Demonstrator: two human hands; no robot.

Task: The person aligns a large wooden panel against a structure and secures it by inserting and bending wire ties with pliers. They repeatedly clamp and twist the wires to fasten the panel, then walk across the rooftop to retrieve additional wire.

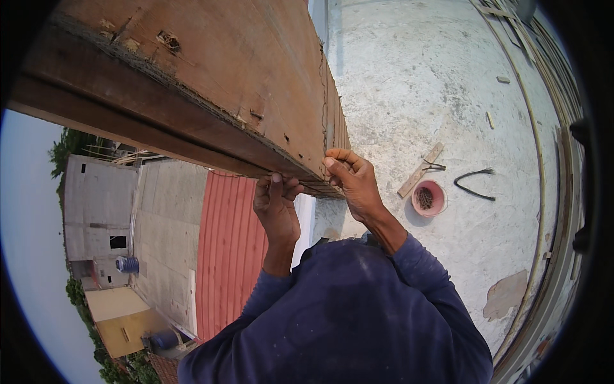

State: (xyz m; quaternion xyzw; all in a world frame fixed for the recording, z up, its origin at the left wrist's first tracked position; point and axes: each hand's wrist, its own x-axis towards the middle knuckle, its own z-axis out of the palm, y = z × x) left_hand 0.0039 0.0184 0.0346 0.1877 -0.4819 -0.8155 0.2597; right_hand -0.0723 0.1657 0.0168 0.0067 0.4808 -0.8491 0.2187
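A large brown wooden box-like form (256, 70), with plywood faces and rough edges, runs from the upper left to the middle. My left hand (277, 208) is raised to its lower edge, thumb up and fingers bent together. What lies between those fingers, if anything, is too small to make out. At the form's right corner, my right hand (359, 185) pinches thumb against forefinger. Whatever is in that pinch cannot be made out either. A dark thin line (324, 96), perhaps wire or a crack, runs down the form near this corner.
On the pale concrete floor (396, 83) to the right stand a pink bucket (437, 192) of small dark pieces, a wood strip (420, 169), pincer-like tool (434, 166) and bent dark wire bundle (470, 192). Long poles (534, 121) line the far right. Red roofing (224, 249) lies lower, left.
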